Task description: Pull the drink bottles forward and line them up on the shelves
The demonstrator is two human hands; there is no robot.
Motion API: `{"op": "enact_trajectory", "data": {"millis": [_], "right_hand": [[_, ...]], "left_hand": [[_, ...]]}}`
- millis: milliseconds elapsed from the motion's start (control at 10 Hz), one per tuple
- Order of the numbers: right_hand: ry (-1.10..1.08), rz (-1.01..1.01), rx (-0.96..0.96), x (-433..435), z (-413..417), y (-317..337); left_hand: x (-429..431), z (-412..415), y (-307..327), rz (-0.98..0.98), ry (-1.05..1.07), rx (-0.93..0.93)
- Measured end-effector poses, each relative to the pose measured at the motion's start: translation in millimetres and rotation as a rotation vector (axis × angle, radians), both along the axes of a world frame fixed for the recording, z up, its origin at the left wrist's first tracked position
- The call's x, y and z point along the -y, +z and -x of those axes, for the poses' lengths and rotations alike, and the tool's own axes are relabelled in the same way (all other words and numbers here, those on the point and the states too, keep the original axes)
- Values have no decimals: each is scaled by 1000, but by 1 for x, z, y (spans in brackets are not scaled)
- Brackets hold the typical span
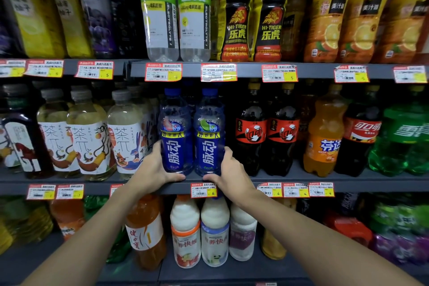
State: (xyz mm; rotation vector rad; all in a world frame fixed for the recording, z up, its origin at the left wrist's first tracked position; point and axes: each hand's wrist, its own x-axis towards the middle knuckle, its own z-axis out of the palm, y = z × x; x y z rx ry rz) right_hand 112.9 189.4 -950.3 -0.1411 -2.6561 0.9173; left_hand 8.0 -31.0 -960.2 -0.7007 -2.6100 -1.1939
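Note:
Two blue sports-drink bottles stand upright side by side at the front of the middle shelf (232, 180). My left hand (154, 168) grips the base of the left blue bottle (177, 137), thumb across its front bottom. My right hand (228, 169) grips the base of the right blue bottle (209, 139) the same way. Behind them more blue caps show dimly.
Tea bottles (126, 132) stand left of the blue pair, dark cola bottles (250, 132) right, with a gap beside the right blue bottle. Electrolyte and Hi-Tiger bottles fill the upper shelf; milky drink bottles (214, 230) stand on the lower shelf under my wrists.

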Motion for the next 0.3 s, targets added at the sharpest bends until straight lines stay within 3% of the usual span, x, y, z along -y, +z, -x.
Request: {"op": "enact_trajectory", "data": {"millis": [200,300], "right_hand": [[12,-33,21,-5,-6,7],[6,-83,15,-12,-13,14]], "left_hand": [[-3,-11,4,56,14,-50],[-10,-30,-1,-21,38,-121]]}}
